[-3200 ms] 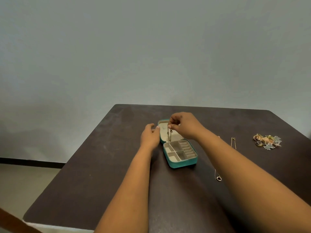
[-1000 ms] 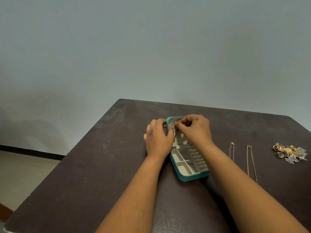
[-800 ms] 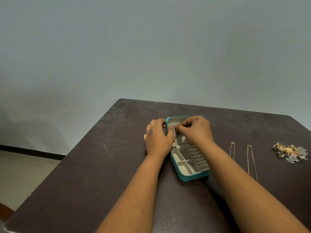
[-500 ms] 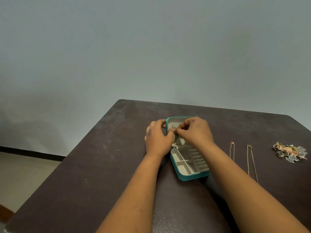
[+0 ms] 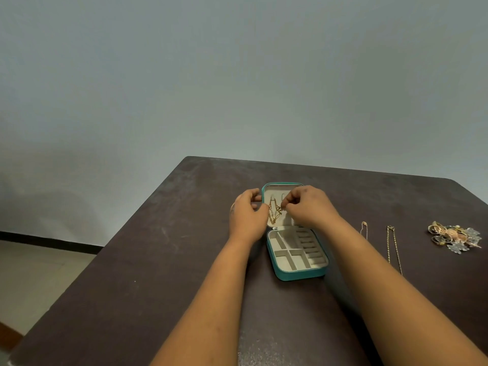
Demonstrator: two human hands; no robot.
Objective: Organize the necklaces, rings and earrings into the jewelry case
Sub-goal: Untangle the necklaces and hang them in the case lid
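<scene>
Both grips, left hand [image 5: 247, 216] and right hand [image 5: 307, 207], pinch the gold necklace [image 5: 274, 211] against the jewelry case [image 5: 298, 257] lid.

I see dim, even, diffuse light with no glare. Soft shadows lie on the table [image 5: 148, 260] beneath both forearms. The wall [image 5: 237, 75] darkens toward the corners. Wide-angle distortion bends the table edges; focus is slightly soft.
</scene>
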